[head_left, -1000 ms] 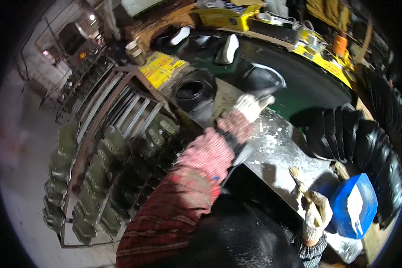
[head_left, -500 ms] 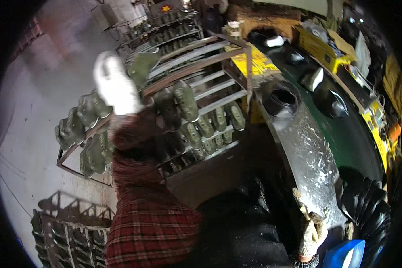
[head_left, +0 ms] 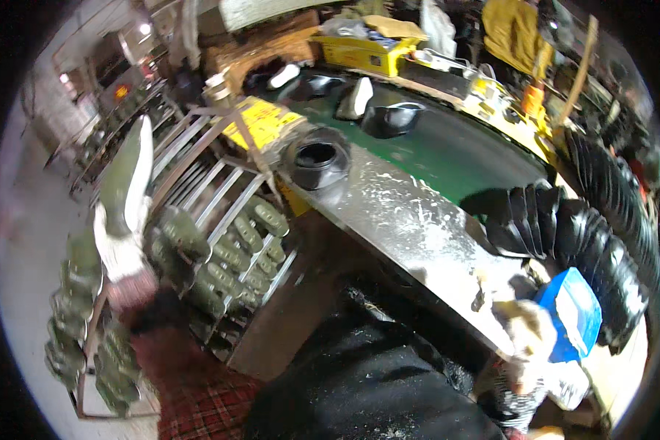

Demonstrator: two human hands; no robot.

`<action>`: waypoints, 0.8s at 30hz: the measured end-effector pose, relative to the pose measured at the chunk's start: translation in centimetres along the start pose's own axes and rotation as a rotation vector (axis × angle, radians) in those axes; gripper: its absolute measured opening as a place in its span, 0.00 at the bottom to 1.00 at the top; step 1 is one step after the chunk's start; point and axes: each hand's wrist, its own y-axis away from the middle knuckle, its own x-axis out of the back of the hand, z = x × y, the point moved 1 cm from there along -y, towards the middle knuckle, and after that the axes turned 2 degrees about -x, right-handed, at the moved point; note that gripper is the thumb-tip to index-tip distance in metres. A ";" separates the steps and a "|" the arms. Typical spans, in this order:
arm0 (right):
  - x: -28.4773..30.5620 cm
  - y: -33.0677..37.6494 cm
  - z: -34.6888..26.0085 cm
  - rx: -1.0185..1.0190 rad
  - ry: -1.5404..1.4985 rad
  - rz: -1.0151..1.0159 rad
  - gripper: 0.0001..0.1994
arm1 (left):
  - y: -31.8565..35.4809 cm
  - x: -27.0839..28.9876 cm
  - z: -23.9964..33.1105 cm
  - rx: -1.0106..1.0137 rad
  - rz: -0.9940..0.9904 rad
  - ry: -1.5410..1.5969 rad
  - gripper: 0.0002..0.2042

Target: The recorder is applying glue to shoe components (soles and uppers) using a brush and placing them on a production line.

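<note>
My left hand (head_left: 119, 253), in a white glove, is raised at the left. It grips a dark green shoe (head_left: 119, 172) with a white sole edge, held upright beside a metal rack (head_left: 220, 209) of similar green shoes. My right hand (head_left: 526, 334), in a pale glove, is low over the near end of the metal-topped bench (head_left: 411, 224). It is next to a blue container (head_left: 576, 315) with a pale inside. Motion smears its fingers, so what they hold, if anything, cannot be made out. A small brownish piece (head_left: 480, 290) shows on the bench near it.
A black ring-shaped piece (head_left: 319, 163) stands on the bench's far end. Beyond is a dark green surface (head_left: 447, 165) bearing black pieces and white-edged ones. Overlapping black sheets (head_left: 557, 227) lie at the right. A yellow crate (head_left: 363, 55) stands at the back.
The view has swung right, shifting the rack and bench leftward in the picture. My left hand still holds the shoe up beside the rack. My right hand has come nearer the blue container.
</note>
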 end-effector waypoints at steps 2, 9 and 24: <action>6.4 0.8 0.4 0.008 0.210 0.470 0.16 | 1.8 -0.5 -5.0 -0.117 -0.169 -0.253 0.32; 17.2 -0.9 7.4 -0.399 0.436 0.613 0.15 | 13.4 -10.4 -24.8 0.809 -0.268 0.082 0.32; 4.9 0.7 -2.2 -0.112 0.020 0.251 0.14 | 20.1 -4.5 -31.2 1.664 -0.191 0.346 0.36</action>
